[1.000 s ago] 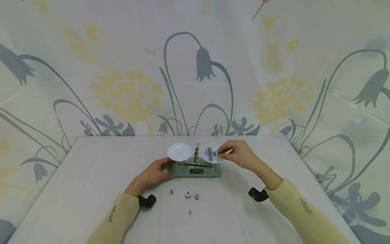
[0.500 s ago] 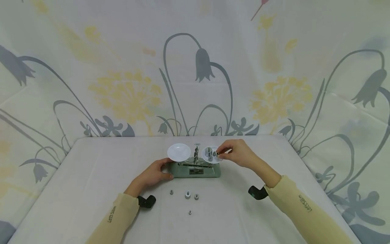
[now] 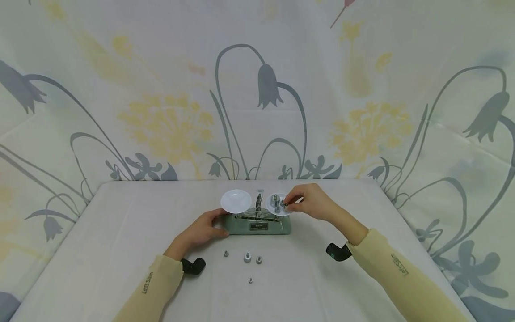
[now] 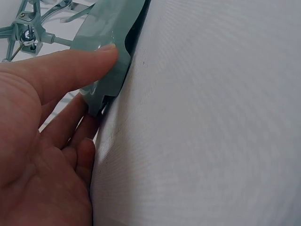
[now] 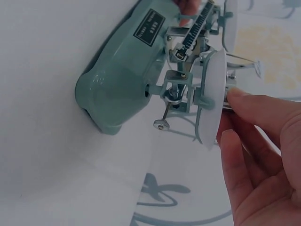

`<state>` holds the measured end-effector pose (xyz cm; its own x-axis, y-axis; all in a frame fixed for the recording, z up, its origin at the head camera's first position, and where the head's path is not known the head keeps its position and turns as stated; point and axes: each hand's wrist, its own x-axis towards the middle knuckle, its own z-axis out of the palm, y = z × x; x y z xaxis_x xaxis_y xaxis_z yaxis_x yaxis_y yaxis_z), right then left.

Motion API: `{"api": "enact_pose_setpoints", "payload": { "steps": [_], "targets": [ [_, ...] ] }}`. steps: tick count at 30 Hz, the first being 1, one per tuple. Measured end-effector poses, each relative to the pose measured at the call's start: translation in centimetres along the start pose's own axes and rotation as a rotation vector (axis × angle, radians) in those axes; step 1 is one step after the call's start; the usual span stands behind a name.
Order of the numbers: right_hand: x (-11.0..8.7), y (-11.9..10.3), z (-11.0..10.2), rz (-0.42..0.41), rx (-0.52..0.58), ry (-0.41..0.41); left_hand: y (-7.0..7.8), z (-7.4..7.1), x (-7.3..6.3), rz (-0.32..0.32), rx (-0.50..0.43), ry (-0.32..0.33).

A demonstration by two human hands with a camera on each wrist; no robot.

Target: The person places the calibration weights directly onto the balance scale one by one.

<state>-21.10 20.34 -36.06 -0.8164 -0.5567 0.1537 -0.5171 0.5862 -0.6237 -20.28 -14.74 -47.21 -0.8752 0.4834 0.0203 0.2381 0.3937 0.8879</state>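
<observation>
Slightly leftward across the right pan, the fingertips of the right hand have shifted since the first frame, carrying a small weight closer to the other weights gathered there. Thumb and forefinger pinch that weight, which is largely hidden by them; whether it touches the pan cannot be told. In the right wrist view the thumb lies at the pan's rim, with the other fingers bent beneath it.

The left hand keeps its place and grips the left end of the green balance, thumb on the front of the base, fingers behind. The balance stands toward the far edge of the table, about midway between its left and right edges, its dark nameplate facing the near edge. The left pan sits above the gripped end.

Between the balance and the table's near edge, four loose weights stand unmoved: one to the left, a broader one with another just beside it, and the smallest closest to the near edge. Beyond the table's far edge hangs a flowered cloth.
</observation>
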Motion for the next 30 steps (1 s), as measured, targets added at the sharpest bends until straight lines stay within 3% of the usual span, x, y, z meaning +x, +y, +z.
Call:
{"api": "enact_pose_setpoints", "payload": {
  "steps": [14, 30],
  "targets": [
    [0.3, 0.07, 0.24, 0.053, -0.018, -0.037, -0.16, -0.03, 0.06, 0.022, 0.005, -0.004],
    [0.34, 0.07, 0.56, 0.043, -0.025, -0.03, -0.28, 0.0, 0.06, 0.02, -0.008, 0.0]
  ]
}}
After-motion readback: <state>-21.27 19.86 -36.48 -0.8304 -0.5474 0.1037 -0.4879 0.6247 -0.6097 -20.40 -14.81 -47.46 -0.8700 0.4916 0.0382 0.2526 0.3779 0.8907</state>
